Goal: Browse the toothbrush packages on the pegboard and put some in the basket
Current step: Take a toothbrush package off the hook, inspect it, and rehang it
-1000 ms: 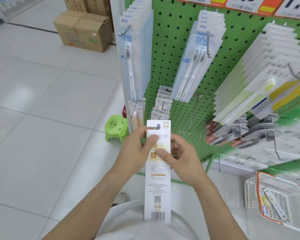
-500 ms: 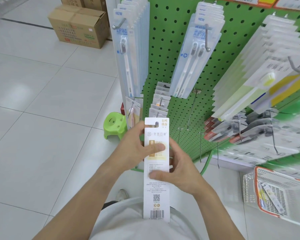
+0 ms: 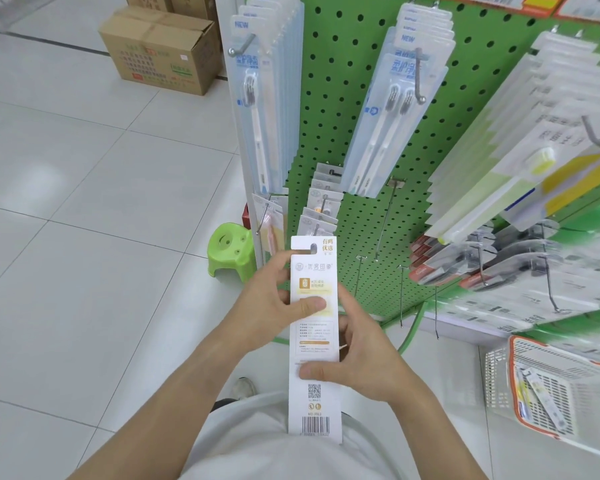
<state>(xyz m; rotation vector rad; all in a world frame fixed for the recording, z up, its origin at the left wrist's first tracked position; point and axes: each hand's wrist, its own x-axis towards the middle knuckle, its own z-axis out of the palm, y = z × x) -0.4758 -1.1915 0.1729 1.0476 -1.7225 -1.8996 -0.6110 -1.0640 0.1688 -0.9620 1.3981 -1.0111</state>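
A long white toothbrush package [image 3: 314, 344] stands upright in front of me, its printed back with barcode facing the camera. My left hand [image 3: 274, 303] pinches its upper half, thumb across the yellow label. Lower down, my right hand [image 3: 361, 362] grips the package from the right edge, thumb above the QR code. The green pegboard [image 3: 343, 98] carries hanging toothbrush packages: a single-brush row [image 3: 257, 109] at the left and a twin-brush row [image 3: 392, 109] beside it. At the lower right sits the white and orange basket [image 3: 565, 382] with a package or two inside.
Small packs [image 3: 321, 209] hang on low hooks just beyond my hands, beside bare hooks [image 3: 385, 220]. More rows of packages [image 3: 520, 161] crowd the right. A green stool [image 3: 231, 252] and a cardboard box [image 3: 160, 50] stand on the white tiled floor.
My right hand has slid down the package from beside the left thumb to just above the QR code. The left hand keeps its hold, and the view has tilted slightly.
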